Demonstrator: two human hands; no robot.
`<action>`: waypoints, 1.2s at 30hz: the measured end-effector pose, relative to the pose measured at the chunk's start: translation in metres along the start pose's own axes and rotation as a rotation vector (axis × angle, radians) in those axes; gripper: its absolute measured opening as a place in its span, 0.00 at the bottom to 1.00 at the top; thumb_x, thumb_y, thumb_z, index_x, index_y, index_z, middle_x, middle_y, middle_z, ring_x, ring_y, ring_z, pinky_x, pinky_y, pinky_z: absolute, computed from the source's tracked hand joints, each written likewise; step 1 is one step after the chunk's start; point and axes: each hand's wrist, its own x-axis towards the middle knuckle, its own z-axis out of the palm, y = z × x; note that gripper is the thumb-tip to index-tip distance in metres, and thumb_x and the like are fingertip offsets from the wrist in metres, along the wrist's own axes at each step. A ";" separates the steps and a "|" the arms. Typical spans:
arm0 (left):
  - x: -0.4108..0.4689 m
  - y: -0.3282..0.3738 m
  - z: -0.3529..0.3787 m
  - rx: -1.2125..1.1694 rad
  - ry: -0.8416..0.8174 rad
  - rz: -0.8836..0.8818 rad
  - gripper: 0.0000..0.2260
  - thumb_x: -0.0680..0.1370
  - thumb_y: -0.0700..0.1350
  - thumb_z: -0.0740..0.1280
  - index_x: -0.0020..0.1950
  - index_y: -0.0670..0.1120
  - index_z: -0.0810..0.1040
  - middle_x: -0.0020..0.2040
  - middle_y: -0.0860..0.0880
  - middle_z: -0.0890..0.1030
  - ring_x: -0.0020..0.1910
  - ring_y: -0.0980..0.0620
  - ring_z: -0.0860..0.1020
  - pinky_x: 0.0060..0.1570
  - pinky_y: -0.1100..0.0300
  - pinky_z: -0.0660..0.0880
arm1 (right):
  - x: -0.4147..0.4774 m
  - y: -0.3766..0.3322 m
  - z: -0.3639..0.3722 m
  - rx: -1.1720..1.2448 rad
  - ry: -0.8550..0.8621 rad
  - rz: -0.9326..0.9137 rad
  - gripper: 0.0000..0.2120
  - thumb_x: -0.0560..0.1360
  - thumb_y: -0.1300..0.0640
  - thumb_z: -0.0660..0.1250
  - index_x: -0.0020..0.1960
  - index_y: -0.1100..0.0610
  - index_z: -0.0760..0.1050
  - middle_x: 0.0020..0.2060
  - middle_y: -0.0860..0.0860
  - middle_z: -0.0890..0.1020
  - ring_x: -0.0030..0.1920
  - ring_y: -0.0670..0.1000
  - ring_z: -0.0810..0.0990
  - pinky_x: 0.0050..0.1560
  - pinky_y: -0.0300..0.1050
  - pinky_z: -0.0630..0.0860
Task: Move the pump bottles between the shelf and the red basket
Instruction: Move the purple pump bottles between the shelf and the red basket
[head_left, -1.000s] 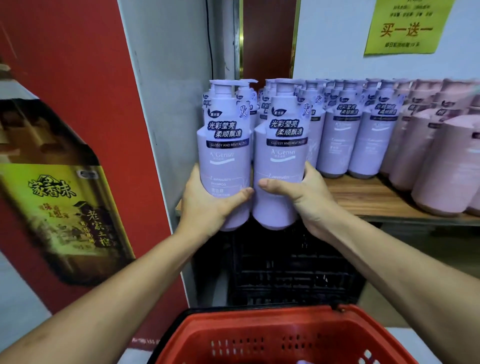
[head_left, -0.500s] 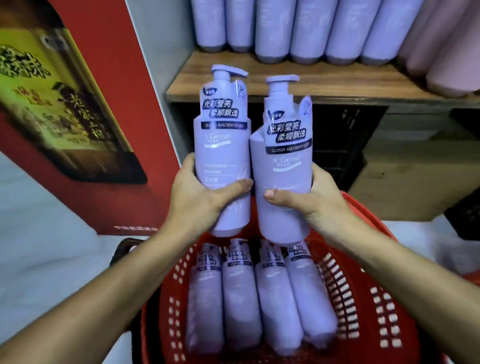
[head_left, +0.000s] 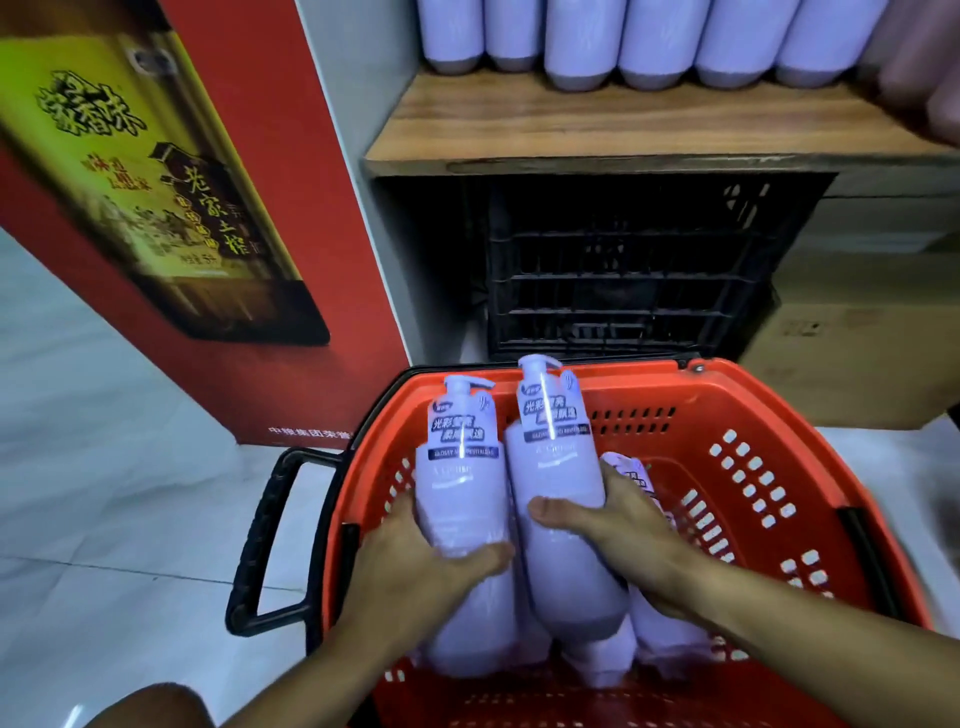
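At the far left, pale floor tiles (head_left: 78, 493) lie bare beside a red advertising panel (head_left: 249, 171) that leans against a grey wall. The red basket (head_left: 769, 415) stands on the floor below the shelf (head_left: 597, 130), its black handle (head_left: 265, 540) sticking out on the left with open floor around it. The right half of the basket, toward its right wall, has free room; the left half is crowded.

The left hand (head_left: 410, 566) is wrapped around the lower body of 1 lilac pump bottle (head_left: 460, 467), thumb across the front. This left bottle is tilted, pump pointing toward the basket's far rim. Just beside it, touching, the right hand (head_left: 618, 519) grips a second bottle (head_left: 556, 457) around its middle, thumb on the front, fingers behind. Both bottles are inside the basket's rim, lying over other lilac bottles (head_left: 670, 634) that rest on the basket floor; how many lie beneath cannot be told.

Above, at least 6 bottles on the shelf (head_left: 576, 41) stand in a row along its back, leaving the wooden front edge bare. A black crate (head_left: 623, 270) sits under the shelf, behind the basket's far rim, and a cardboard box (head_left: 857, 338) stands to its right.
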 end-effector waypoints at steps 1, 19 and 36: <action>0.000 -0.006 0.001 0.023 -0.005 -0.016 0.40 0.50 0.70 0.72 0.58 0.54 0.76 0.52 0.57 0.83 0.50 0.55 0.82 0.48 0.57 0.78 | 0.001 0.005 0.003 -0.016 0.000 0.016 0.30 0.62 0.46 0.81 0.62 0.51 0.81 0.54 0.49 0.88 0.55 0.53 0.87 0.59 0.59 0.82; 0.013 -0.034 0.014 0.459 -0.025 0.108 0.48 0.57 0.71 0.67 0.71 0.52 0.55 0.54 0.47 0.83 0.53 0.43 0.82 0.46 0.55 0.72 | 0.017 0.047 0.031 -0.119 0.097 0.239 0.38 0.61 0.39 0.78 0.69 0.45 0.74 0.59 0.42 0.84 0.59 0.46 0.84 0.63 0.53 0.79; 0.019 -0.038 0.013 0.821 0.115 0.308 0.36 0.64 0.60 0.65 0.66 0.39 0.77 0.53 0.39 0.78 0.46 0.38 0.78 0.38 0.49 0.77 | 0.043 0.051 0.053 -0.479 0.169 0.178 0.36 0.57 0.30 0.71 0.60 0.47 0.78 0.50 0.41 0.84 0.52 0.44 0.82 0.55 0.46 0.79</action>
